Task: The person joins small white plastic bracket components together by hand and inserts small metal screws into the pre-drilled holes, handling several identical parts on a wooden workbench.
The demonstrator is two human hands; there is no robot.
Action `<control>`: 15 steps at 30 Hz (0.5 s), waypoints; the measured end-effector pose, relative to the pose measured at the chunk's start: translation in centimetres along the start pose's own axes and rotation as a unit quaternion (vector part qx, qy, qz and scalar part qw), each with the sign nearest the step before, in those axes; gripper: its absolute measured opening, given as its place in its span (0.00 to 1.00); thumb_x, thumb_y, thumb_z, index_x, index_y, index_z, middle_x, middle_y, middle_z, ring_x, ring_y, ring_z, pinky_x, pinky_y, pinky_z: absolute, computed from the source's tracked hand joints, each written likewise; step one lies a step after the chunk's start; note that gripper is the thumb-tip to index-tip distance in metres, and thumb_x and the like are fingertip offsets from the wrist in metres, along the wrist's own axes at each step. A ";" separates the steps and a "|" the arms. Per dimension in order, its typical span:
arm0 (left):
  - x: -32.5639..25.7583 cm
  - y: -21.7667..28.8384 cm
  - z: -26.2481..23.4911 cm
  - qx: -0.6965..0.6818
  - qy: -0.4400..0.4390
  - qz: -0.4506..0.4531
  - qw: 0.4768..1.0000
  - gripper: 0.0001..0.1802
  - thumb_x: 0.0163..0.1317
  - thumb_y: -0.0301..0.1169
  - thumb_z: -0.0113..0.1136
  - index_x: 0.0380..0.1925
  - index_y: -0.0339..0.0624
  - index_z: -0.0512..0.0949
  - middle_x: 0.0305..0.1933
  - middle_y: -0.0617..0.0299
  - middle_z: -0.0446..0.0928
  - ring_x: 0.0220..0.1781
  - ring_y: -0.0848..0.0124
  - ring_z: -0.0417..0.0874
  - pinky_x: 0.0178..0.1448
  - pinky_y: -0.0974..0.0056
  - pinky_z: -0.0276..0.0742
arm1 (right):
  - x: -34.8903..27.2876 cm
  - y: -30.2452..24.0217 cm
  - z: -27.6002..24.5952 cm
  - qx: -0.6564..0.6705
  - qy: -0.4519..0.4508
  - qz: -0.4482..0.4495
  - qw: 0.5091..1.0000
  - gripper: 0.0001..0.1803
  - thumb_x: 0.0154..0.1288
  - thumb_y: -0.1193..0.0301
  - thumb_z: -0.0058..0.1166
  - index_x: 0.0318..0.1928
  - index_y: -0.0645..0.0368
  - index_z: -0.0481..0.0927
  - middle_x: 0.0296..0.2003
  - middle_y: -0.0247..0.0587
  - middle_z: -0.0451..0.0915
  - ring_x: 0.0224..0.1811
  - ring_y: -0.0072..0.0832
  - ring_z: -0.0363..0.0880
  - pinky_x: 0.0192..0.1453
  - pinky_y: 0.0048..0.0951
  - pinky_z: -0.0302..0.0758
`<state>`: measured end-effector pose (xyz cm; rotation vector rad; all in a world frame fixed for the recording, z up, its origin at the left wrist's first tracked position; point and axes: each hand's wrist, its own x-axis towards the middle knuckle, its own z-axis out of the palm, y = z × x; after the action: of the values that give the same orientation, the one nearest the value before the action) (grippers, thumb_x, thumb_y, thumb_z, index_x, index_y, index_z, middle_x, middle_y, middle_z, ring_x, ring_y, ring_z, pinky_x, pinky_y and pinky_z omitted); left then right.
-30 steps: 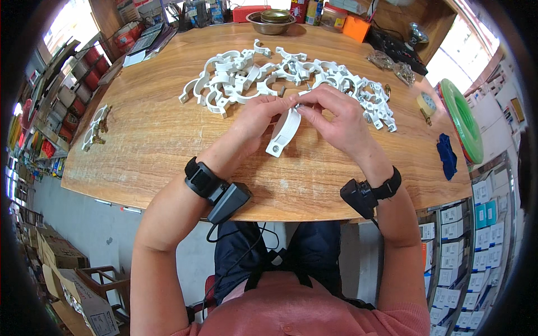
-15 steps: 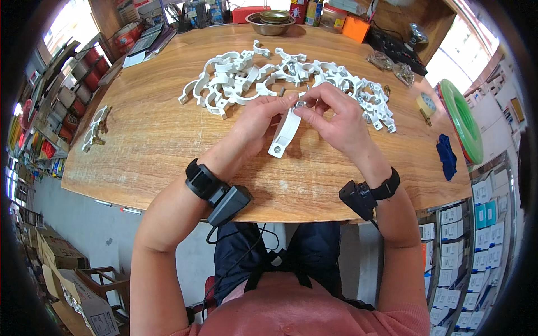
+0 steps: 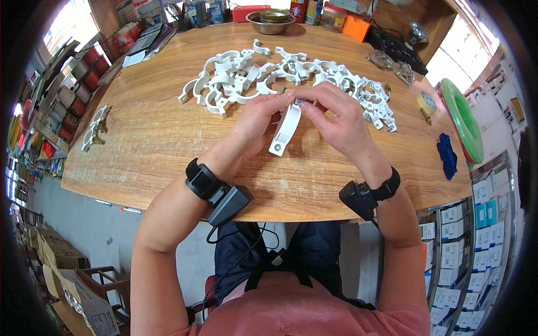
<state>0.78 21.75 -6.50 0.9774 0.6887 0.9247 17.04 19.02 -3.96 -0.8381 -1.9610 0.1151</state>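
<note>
A curved white plastic pipe clamp half [image 3: 287,127] is held over the table by my left hand [image 3: 261,119], thumb and fingers closed about its far end. A metal insert shows in the hole at its near end, which points toward me. At the far end, the fingertips of my right hand [image 3: 339,119] pinch a small metal fastener [image 3: 298,101]; whether it is a nut or a screw head I cannot tell. Both hands nearly meet there, hiding part of the clamp. Just beyond them spreads a pile of white pipe clamps [image 3: 235,78], some with metal screws.
On the wooden table [image 3: 168,145], a pair of white clamps with brass-coloured fittings [image 3: 94,130] lies at the left. Metal bowls [image 3: 270,23] stand at the back. To the right are a tape roll [image 3: 426,103], a dark blue cloth [image 3: 446,157] and a green coil [image 3: 462,120].
My right fingertips have shifted slightly around the metal fastener, which now shows less of its round face. The clamp has tilted a little; my arms are nearly still.
</note>
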 end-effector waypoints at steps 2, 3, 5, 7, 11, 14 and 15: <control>0.0 0.0 0.0 0.001 -0.001 0.000 1.000 0.15 0.60 0.37 0.52 0.40 0.36 0.73 0.36 0.61 0.75 0.36 0.75 0.75 0.40 0.70 0.72 | 0.0 0.1 0.1 0.006 0.017 -0.022 1.000 0.09 0.52 0.69 0.58 0.34 0.57 0.78 0.23 0.32 0.73 0.19 0.19 0.69 0.22 0.20 0.67; 0.0 0.0 0.1 -0.002 0.002 -0.002 1.000 0.15 0.60 0.37 0.51 0.40 0.36 0.73 0.36 0.61 0.75 0.36 0.75 0.75 0.39 0.70 0.73 | 0.0 0.1 -0.1 -0.007 -0.005 -0.003 1.000 0.09 0.52 0.70 0.58 0.35 0.57 0.78 0.24 0.33 0.73 0.19 0.20 0.70 0.22 0.20 0.67; -0.1 0.0 0.1 -0.005 0.005 -0.006 1.000 0.15 0.60 0.36 0.51 0.40 0.35 0.73 0.36 0.61 0.75 0.36 0.75 0.75 0.38 0.71 0.73 | 0.0 -0.1 -0.2 -0.019 -0.027 0.017 0.999 0.09 0.52 0.70 0.57 0.35 0.57 0.78 0.25 0.33 0.74 0.19 0.20 0.70 0.23 0.19 0.68; -0.2 0.0 0.1 -0.002 0.010 0.002 1.000 0.15 0.60 0.36 0.51 0.40 0.36 0.73 0.36 0.61 0.75 0.36 0.75 0.75 0.39 0.71 0.72 | 0.0 -0.5 -0.2 -0.009 -0.020 0.033 0.999 0.09 0.53 0.71 0.57 0.35 0.58 0.77 0.25 0.34 0.75 0.19 0.20 0.70 0.23 0.19 0.68; -0.2 0.0 0.3 -0.003 0.010 0.021 1.000 0.15 0.60 0.36 0.52 0.39 0.36 0.73 0.36 0.61 0.75 0.36 0.75 0.75 0.39 0.72 0.72 | 0.0 0.0 0.1 0.001 0.004 -0.003 1.000 0.09 0.53 0.69 0.57 0.34 0.58 0.77 0.25 0.33 0.75 0.18 0.20 0.70 0.22 0.19 0.68; 0.0 0.0 0.1 -0.004 0.003 0.012 1.000 0.14 0.60 0.36 0.51 0.38 0.35 0.74 0.35 0.61 0.75 0.36 0.75 0.75 0.40 0.71 0.72 | -0.1 0.2 0.1 0.003 -0.001 -0.003 1.000 0.10 0.53 0.69 0.57 0.36 0.58 0.77 0.25 0.33 0.74 0.18 0.20 0.70 0.22 0.19 0.68; -0.1 0.0 0.1 -0.002 0.008 0.008 1.000 0.14 0.60 0.36 0.51 0.38 0.35 0.74 0.35 0.61 0.75 0.36 0.75 0.75 0.40 0.71 0.72 | -0.1 0.0 -0.1 -0.010 -0.019 0.016 1.000 0.09 0.53 0.70 0.56 0.36 0.58 0.77 0.26 0.34 0.75 0.19 0.20 0.71 0.22 0.19 0.68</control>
<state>0.86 21.63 -6.45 0.9747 0.6931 0.9472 17.12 18.92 -4.01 -0.8868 -1.9863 0.1322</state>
